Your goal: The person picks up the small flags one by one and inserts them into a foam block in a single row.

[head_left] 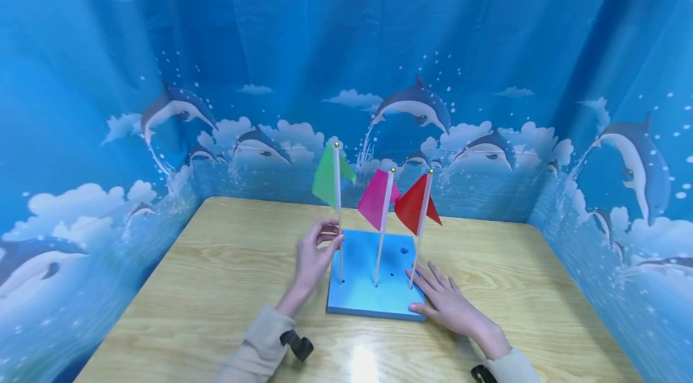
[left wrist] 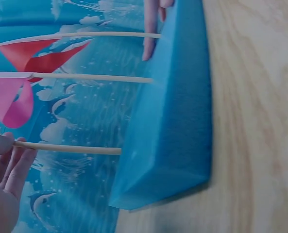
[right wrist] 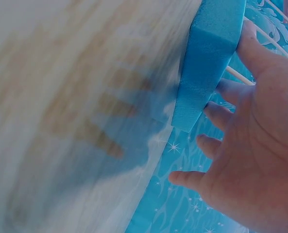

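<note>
A blue foam block [head_left: 360, 302] lies on the table with three small flags standing in its front row of holes. My left hand [head_left: 316, 254] pinches the wooden stick of the green flag [head_left: 326, 181], whose lower end meets the block's left hole; the left wrist view shows the stick [left wrist: 76, 148] between thumb and fingers. In the middle leans the pink flag [head_left: 373, 199], and at the right the red flag [head_left: 411, 205]. My right hand [head_left: 446, 305] rests with spread, straight fingers at the block's right edge, beside the red flag's stick.
Behind the flags, further holes [head_left: 404, 250] show in the block. The wooden table [head_left: 243, 263] is bordered at the back and sides by a blue curtain [head_left: 303, 70] printed with dolphins. A black strap [head_left: 296, 345] sits on the left sleeve.
</note>
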Tool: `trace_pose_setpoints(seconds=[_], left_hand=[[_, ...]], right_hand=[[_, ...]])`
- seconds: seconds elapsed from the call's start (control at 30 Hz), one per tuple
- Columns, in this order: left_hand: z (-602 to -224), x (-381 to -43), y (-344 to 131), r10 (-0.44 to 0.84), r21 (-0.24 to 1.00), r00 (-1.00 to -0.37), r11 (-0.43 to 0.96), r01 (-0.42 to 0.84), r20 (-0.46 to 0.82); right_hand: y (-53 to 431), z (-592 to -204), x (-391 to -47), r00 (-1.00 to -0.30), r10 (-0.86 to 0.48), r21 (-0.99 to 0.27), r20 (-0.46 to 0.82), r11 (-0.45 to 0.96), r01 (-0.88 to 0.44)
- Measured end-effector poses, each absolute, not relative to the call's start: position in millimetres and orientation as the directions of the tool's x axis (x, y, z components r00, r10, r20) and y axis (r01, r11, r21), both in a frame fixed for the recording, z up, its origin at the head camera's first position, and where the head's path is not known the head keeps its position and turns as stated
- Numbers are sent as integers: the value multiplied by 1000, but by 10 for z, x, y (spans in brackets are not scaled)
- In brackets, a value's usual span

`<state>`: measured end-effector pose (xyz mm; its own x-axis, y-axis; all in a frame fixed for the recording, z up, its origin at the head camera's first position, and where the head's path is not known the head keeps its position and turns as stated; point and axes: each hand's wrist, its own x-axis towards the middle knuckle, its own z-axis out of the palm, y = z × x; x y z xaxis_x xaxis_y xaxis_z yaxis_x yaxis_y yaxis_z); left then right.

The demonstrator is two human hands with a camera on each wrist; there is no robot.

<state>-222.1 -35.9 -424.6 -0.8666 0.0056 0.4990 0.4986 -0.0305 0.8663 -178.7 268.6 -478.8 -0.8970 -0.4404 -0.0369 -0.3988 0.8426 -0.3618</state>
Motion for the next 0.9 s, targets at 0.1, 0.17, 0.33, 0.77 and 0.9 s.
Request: trace_pose_setpoints(seconds=[0.1,0.17,0.33,0.77,0.9], left_hand=[[-4285,-2214,-348,5,869,-869,-37,494,495],[-4309,-2215,-346,7,867,-868,-47,496,496],[-4356,-2216,-343,19,867,-868,-59,494,496],[-4456,-2197,-334,76,873,-869,-32,488,488],[-4483,-2179,-328,88,881,-877,-18,472,472]], right_hand=[[2683,-4780,-1786,-896,-443,-360,-33,841,-403],[2679,-4773,-1782,-897,-440,-360,-32,842,-401],[2671,-4779,-1788,-902,-429,-350,-46,853,-388],[2668,-4780,-1796,-906,-417,-343,-68,863,-372],[2670,-4773,-1787,-905,-422,-353,-58,856,-377]])
